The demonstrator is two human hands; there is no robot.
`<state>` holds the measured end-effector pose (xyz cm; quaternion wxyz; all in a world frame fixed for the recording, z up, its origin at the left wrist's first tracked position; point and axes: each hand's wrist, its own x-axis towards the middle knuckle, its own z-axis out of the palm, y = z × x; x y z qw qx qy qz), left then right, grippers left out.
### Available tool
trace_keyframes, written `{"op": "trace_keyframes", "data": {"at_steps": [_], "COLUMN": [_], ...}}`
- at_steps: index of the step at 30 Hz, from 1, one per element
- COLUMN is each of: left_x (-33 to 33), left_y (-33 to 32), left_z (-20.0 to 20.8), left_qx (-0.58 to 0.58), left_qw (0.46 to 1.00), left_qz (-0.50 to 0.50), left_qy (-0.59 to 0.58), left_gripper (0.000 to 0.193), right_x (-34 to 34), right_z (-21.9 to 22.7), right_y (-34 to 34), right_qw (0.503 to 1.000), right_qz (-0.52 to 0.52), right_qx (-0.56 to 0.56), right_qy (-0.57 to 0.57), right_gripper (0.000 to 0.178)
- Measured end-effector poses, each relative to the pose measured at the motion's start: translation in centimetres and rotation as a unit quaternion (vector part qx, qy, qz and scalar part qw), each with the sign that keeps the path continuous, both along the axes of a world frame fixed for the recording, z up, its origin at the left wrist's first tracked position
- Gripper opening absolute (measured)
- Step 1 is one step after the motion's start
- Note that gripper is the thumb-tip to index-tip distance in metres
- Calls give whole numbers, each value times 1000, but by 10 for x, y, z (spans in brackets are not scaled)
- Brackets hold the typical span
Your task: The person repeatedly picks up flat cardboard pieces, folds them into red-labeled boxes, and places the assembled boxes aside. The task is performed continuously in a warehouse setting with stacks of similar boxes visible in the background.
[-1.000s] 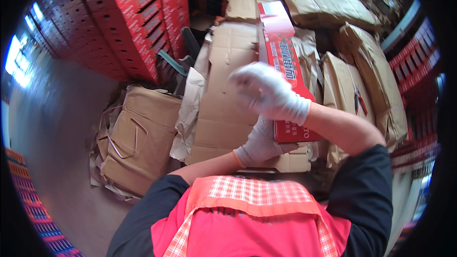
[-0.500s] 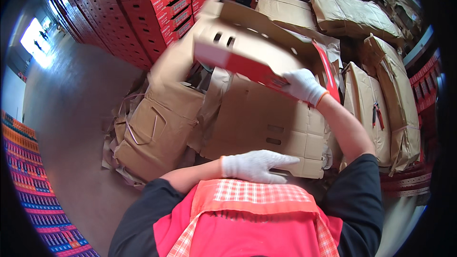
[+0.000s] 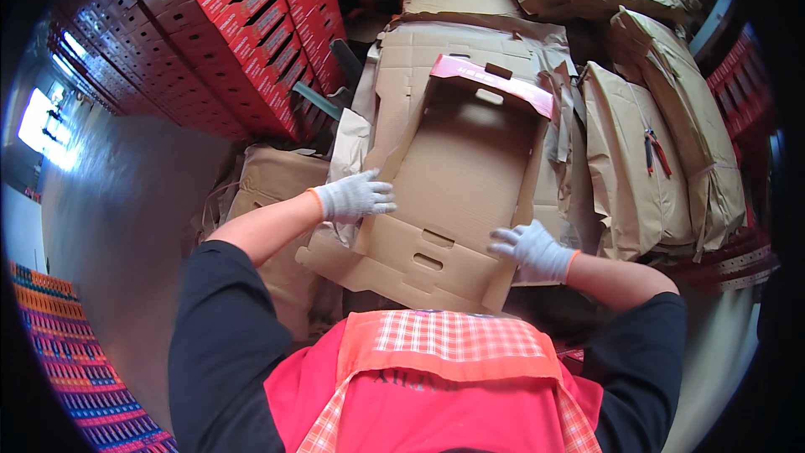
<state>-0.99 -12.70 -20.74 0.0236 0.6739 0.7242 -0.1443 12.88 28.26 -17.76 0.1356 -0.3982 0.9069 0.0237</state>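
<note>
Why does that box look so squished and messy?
The cardboard box under the left hand and right hand lies flattened, its flaps splayed and its red edge bent. It sits crooked on a rumpled heap of flat cardboard.

Bare grey floor carried everything. Directly on it: stacked red crates at left, heap of flattened brown cardboard in the middle, tied cardboard bundles at right, another bundle left of the heap.
</note>
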Motion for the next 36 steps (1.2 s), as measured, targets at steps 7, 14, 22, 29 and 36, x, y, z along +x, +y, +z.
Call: {"op": "trace_keyframes", "data": {"at_steps": [7, 14, 22, 29, 36], "left_x": [-5, 74, 80, 55, 47], "left_y": [62, 44, 2, 19, 68], "left_z": [36, 62, 58, -64, -81], "left_qx": [313, 49, -64, 442, 589], "left_qw": [889, 861, 819, 536, 142], "left_qz": [324, 163, 210, 506, 399], "left_qy": [-84, -479, -530, -511, -688], "left_gripper": [20, 75, 46, 56, 71], "right_x": [-15, 21, 43, 8, -27], "right_z": [18, 38, 50, -31, -58], "right_y": [5, 6, 14, 27, 37], "right_qw": [886, 963, 892, 854, 270], "right_qz": [-239, -216, -171, -410, -592], "right_qx": [-371, -162, -54, -306, -720], "right_qy": [146, -16, -415, 98, -242], "right_gripper": [72, 56, 82, 82, 57]}}
